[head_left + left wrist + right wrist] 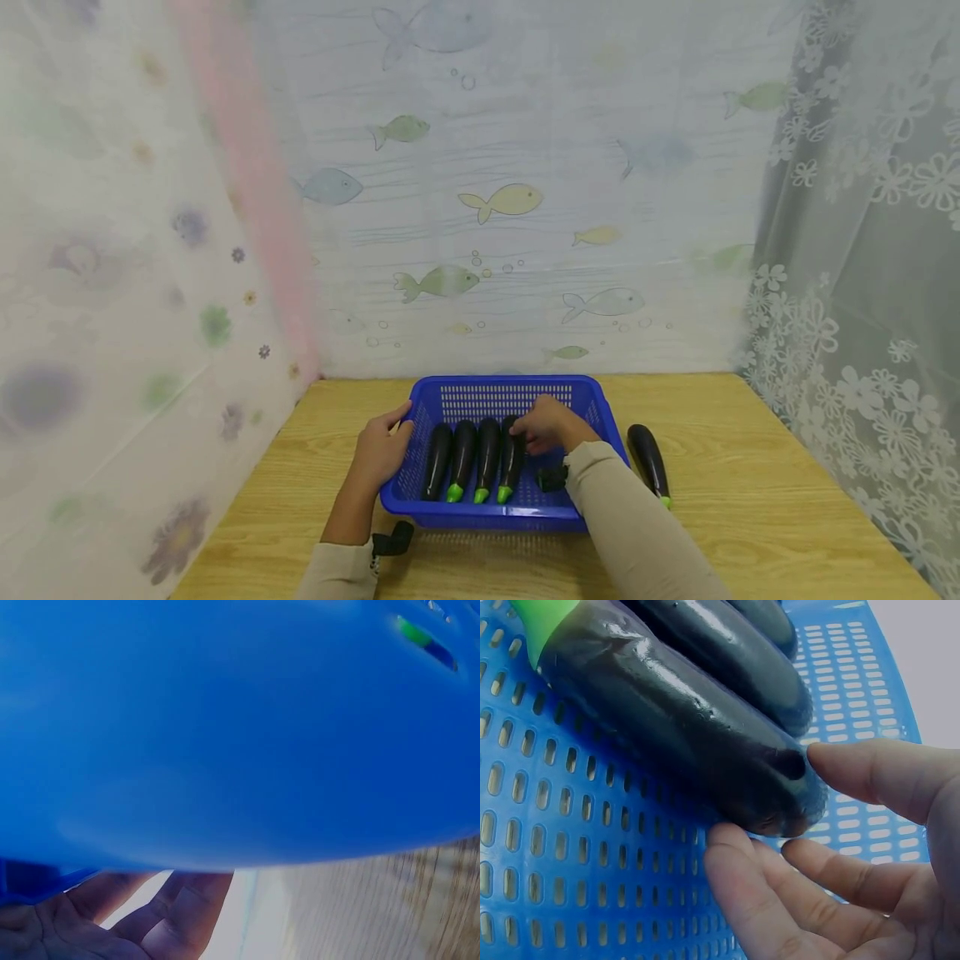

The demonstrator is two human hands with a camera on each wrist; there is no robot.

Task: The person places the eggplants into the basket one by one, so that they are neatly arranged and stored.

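A blue plastic basket [498, 518] with slotted walls stands on the table. Several dark eggplants [463, 458] with green stem ends lie side by side in its left and middle part. My left hand [381, 448] holds the basket's left rim, thumb and forefinger at the edge. Inside the basket, my right hand [551, 423] pinches the far, rounded end of the rightmost eggplant [682, 720]. The thumb presses its upper side and the fingertips [731, 840] sit at its lower side. Another eggplant [649, 462] lies on the table, right of the basket.
The wooden table [757, 500] meets a fish-print curtain [525, 317] behind the basket. Patterned sheets hang along the left and right sides. A small black wrist camera [393, 539] sits by the left cuff, close to the basket's front left corner.
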